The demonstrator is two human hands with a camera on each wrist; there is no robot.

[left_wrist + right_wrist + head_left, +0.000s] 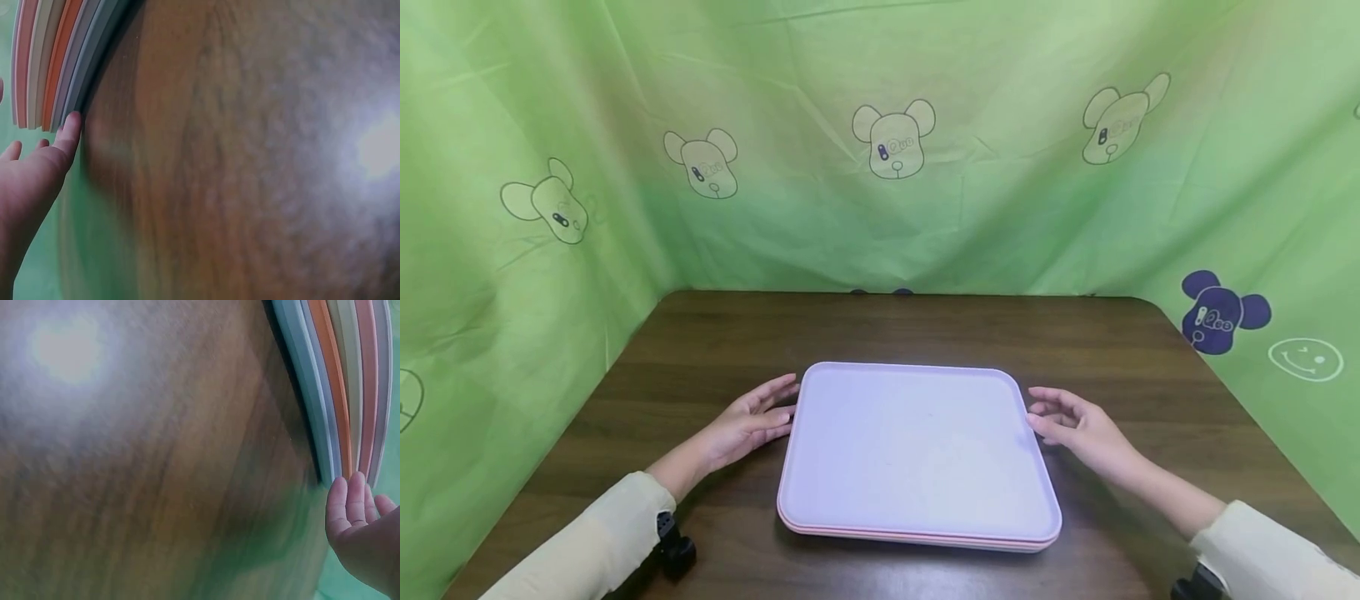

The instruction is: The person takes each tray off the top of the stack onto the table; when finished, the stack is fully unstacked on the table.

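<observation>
A stack of rectangular trays [917, 454] with rounded corners lies on the brown wooden table, a pale lilac one on top. From the side, the left wrist view shows its coloured edges [53, 62]: lilac, pink, cream, orange and blue-grey. My left hand [748, 423] is at the stack's left side, its fingers loosely extended and one fingertip by the lowest edges. On the opposite side, my right hand [1078, 425] has its relaxed fingertips close against the tray edges [344, 381]. Whether every fingertip touches is hard to tell.
The wooden table [880, 325] extends around the stack, with rounded far corners. Behind and beside it hangs a green curtain [790, 225] printed with bear heads. Dark wrist devices [676, 546] sit at the pale sleeves. Bright glare lies on the table in both wrist views.
</observation>
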